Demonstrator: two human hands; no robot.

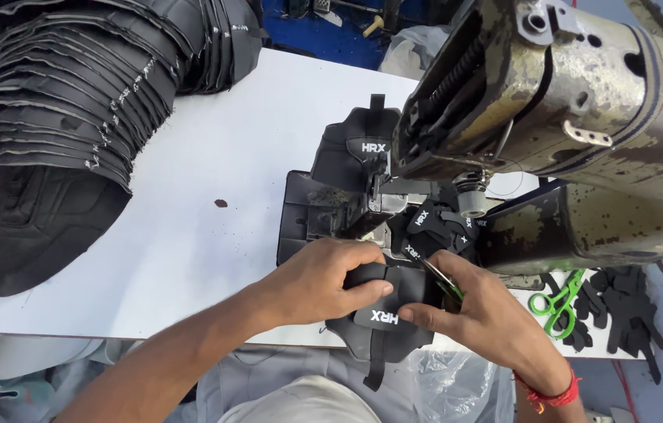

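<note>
White worktable (214, 157) under a worn industrial sewing machine (566, 102), with two hands on a black shoe-upper piece (382, 317) at the table's near edge.

Soft, matte and padded, the black shoe-upper piece has a lighter grey printed patch and a narrow strap hanging over the table edge. The left hand (320, 278) pinches its top edge, fingers curled tight on the fabric; the right hand (476, 313) grips its right side between thumb and fingers and also holds small thread snips (443, 280) with green handles. Just beyond the hands, more black printed pieces (437, 227) bunch under the machine's needle area, and another upper (355, 149) lies behind them. Green-handled scissors (557, 301) rest beside small black cut scraps (621, 305) on the right. A tall curved stack of black uppers (57, 117) fills the table's left side.
</note>
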